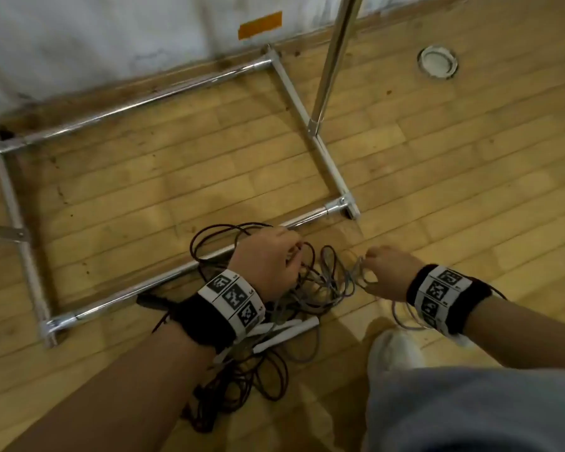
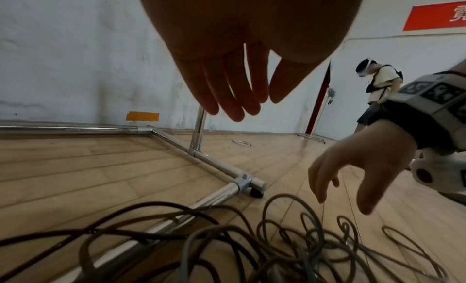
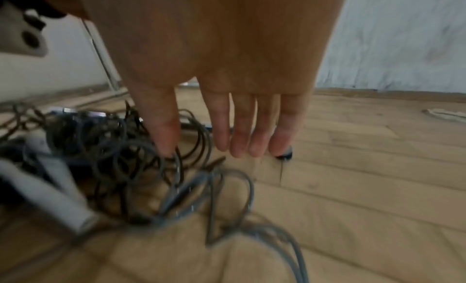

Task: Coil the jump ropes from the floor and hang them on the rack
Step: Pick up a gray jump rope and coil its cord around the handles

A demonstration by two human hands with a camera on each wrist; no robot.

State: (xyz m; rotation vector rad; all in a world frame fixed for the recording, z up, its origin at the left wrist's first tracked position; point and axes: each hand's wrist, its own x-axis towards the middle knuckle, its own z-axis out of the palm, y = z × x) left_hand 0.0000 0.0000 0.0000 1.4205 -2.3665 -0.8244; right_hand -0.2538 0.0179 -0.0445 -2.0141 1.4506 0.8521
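Reaching into the tangle, I have both hands low over the jump ropes (image 1: 307,288), which lie heaped on the floor (image 1: 470,158) against the near bar of the rack (image 1: 163,275). My left hand (image 1: 268,259) hangs just above the dark red rope (image 1: 222,233), fingers straight and loose, holding nothing. My right hand (image 1: 392,272) hovers over the grey rope (image 1: 349,275); its wrist view shows relaxed, extended fingers, its grip empty. I judge coiling has not begun; next I must find one white handle (image 1: 284,336) and draw a single rope free. Beyond the ropes, the rack's upright (image 1: 336,50) is cut off, so its hanging bar is unseen. Which handle belongs to which rope I cannot tell.
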